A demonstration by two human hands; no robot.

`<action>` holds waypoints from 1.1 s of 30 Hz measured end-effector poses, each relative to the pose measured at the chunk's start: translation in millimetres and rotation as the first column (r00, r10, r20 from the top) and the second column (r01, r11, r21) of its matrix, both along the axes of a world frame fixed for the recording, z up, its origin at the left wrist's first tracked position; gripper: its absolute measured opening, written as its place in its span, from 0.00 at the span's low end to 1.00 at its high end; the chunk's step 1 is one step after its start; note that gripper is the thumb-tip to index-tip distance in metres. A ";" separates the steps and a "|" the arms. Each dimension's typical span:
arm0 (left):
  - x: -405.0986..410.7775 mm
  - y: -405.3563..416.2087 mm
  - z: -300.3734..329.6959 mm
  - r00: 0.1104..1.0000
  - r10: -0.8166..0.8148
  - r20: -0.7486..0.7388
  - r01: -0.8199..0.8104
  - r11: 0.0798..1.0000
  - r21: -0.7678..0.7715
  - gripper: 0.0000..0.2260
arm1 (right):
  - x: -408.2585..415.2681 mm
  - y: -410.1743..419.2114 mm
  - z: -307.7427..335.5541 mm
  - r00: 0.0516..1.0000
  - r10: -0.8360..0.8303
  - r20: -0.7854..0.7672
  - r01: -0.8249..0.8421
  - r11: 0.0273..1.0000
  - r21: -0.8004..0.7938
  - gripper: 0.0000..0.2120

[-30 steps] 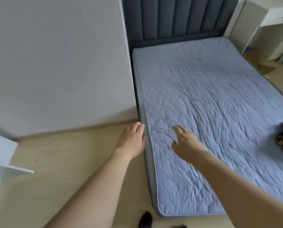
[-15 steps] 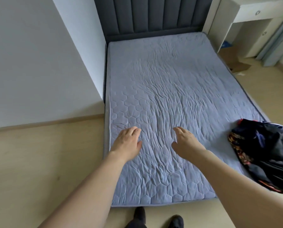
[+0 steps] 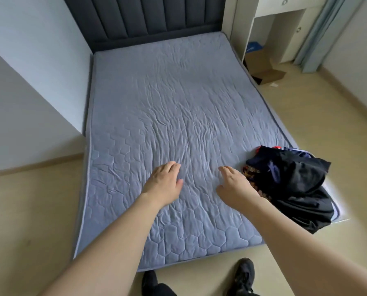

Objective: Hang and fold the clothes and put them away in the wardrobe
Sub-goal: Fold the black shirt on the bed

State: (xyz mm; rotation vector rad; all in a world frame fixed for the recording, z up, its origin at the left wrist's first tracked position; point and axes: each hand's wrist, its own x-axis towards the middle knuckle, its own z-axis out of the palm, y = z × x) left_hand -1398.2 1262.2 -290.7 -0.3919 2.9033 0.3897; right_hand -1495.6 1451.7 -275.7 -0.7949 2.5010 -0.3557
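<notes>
A pile of dark clothes (image 3: 293, 184), black and navy with a patterned orange piece, lies bunched on the near right corner of the bed (image 3: 167, 116), which has a blue-grey quilted cover. My left hand (image 3: 163, 184) is stretched out above the near part of the cover, fingers relaxed, holding nothing. My right hand (image 3: 233, 184) reaches forward with loose fingers just left of the pile, its edge next to the patterned piece. No wardrobe is in view.
A dark padded headboard (image 3: 144, 18) stands at the far end. White walls (image 3: 29, 86) run along the bed's left side. A white desk (image 3: 285, 22) and an open cardboard box (image 3: 266, 71) are at the far right, beside a light curtain (image 3: 323, 33). My shoes (image 3: 242, 276) stand at the bed's foot.
My view has swung to the right, so the whole clothes pile now shows. Both hands stay outstretched; the right hand now lies close to the pile.
</notes>
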 end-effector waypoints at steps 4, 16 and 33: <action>-40.4 67.4 -1.3 0.999 0.007 0.043 -0.008 1.000 0.024 0.24 | -48.3 74.5 -10.5 0.999 0.034 0.039 -0.036 0.997 0.065 0.23; -215.0 186.8 -75.8 0.977 0.142 0.158 -0.164 0.977 0.138 0.22 | -240.6 239.6 -83.8 0.997 -0.077 -0.009 0.077 0.983 0.169 0.25; -442.8 387.9 -320.3 0.724 0.416 0.551 -0.685 0.529 0.501 0.33 | -457.6 341.0 -340.7 0.993 0.108 0.054 -0.120 0.898 0.424 0.45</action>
